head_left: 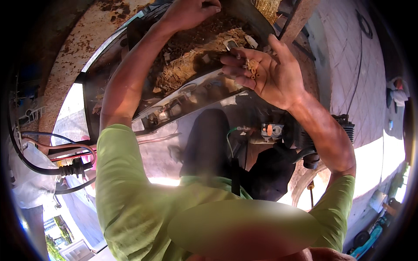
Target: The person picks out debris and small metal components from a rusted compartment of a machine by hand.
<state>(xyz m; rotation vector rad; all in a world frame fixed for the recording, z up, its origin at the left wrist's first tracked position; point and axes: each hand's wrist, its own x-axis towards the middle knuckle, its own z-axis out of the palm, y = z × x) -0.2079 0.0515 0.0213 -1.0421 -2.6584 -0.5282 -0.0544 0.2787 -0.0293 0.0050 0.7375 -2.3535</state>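
Observation:
At the top edge, my left hand [191, 14] reaches over a dirty work surface [187, 65] strewn with brown flakes and scraps. Its thumb and fingers press together, and whatever they may pinch is too small or hidden to make out. My right hand [272, 76] is turned palm up to the right of it, its thumb held apart and its fingers loosely bent. Several small tan rings [252, 69] lie in that palm, at the base of the fingers. A small metal piece [230, 45] shows beside the right fingertips; I cannot tell whether they touch it.
A rusty metal panel [78, 48] curves along the upper left. Nearer me runs a ledge [174, 108] with several small parts. Below my right forearm stands a finned machine [346, 128] and a grey box with an orange dial [272, 130]. Hoses [39, 167] loop at the left.

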